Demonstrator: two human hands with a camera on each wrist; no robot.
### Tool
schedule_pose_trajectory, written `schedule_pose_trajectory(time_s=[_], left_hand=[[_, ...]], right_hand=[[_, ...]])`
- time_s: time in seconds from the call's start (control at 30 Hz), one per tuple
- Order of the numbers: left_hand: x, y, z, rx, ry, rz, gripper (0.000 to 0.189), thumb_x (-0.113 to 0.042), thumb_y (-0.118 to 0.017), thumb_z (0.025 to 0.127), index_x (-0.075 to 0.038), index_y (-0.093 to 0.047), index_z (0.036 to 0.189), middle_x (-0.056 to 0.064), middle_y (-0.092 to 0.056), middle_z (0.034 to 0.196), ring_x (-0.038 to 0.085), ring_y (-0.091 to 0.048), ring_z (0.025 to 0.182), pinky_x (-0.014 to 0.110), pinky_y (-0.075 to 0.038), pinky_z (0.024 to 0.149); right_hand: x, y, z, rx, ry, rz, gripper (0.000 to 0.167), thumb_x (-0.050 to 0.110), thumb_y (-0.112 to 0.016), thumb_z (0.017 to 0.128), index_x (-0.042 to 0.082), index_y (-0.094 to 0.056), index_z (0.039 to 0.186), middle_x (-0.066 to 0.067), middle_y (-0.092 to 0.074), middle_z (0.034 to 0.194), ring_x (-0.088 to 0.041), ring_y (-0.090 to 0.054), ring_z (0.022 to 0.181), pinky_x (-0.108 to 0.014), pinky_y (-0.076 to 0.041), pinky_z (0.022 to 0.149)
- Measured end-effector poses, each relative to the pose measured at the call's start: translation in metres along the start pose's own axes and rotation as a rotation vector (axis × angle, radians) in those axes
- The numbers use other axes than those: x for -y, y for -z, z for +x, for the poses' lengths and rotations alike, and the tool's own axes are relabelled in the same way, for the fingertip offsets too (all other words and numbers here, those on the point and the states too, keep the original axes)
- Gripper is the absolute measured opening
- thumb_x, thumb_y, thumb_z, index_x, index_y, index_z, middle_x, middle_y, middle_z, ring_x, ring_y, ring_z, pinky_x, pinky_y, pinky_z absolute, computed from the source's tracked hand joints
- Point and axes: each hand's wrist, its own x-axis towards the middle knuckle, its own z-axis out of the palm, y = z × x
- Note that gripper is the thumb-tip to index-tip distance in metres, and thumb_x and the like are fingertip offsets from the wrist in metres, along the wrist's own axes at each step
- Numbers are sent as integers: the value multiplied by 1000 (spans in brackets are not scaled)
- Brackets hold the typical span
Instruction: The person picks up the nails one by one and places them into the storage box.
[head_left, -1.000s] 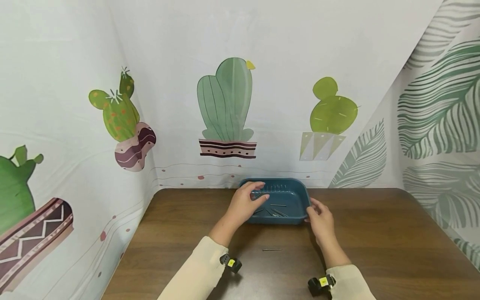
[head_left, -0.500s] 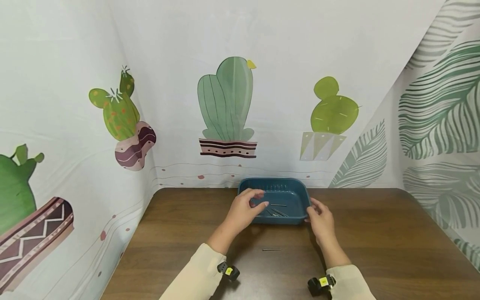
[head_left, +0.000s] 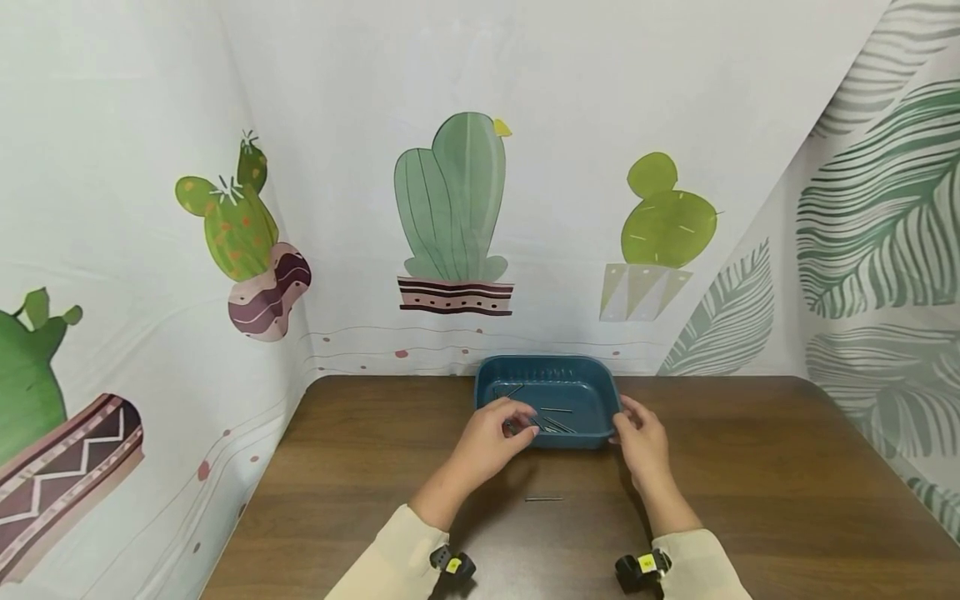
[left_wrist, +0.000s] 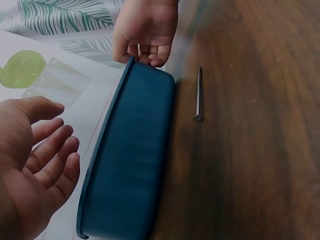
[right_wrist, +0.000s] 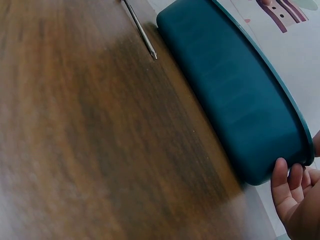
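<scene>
A blue plastic basket stands at the back of the table with several nails lying inside. One loose nail lies on the table in front of it; the left wrist view shows its flat head. My left hand hovers over the basket's front left corner, fingers loosely bent. Nothing shows between those fingers in the left wrist view, where the left hand is beside the rim. With my right hand I grip the basket's right end, fingers against the outer wall in the right wrist view.
The brown wooden table extends to both sides and in front of the basket. Right behind its back edge hangs a white cloth printed with cacti and leaves. A small black camera is strapped at each wrist.
My left hand has drawn back toward the basket's front left corner, uncovering nails at the left inside. My right hand keeps its hold on the right end.
</scene>
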Motion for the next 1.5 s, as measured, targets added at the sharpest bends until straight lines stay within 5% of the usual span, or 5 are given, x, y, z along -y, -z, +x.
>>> schedule_pose_trajectory(time_s=[0.23,0.6,1.0,1.5], left_hand=[[2,-7,-7,89,-17,8,20,-22,-74,92,-11,-73,109,-7,-67,88,1,-58,79,18,-52,72],[5,-7,-18,300,13,147,22,-24,-77,89,-12,-72,106,-9,-65,86,-1,-57,78,15,-48,73],[7,-10,-23,380,56,150,19,-21,-77,88,-15,-72,105,-10,-66,87,-3,-58,79,16,-50,75],[11,-19,-29,446,-8,357,14,-23,-80,83,-19,-73,95,-12,-60,78,-2,-50,74,14,-42,72]], right_hand=[[0,1,1,2,-4,-1,46,9,-49,97,-3,-52,142,-12,-44,118,-7,-53,86,-19,-56,66],[1,-1,0,5,-2,6,46,9,-50,97,-3,-52,142,-13,-44,119,-10,-53,89,-20,-57,67],[-2,0,2,-7,15,-5,45,8,-49,97,-3,-54,141,-9,-45,110,-10,-55,83,-21,-58,67],[1,0,-1,-4,3,-18,46,9,-49,97,-3,-52,142,-10,-44,112,-10,-55,85,-21,-58,68]])
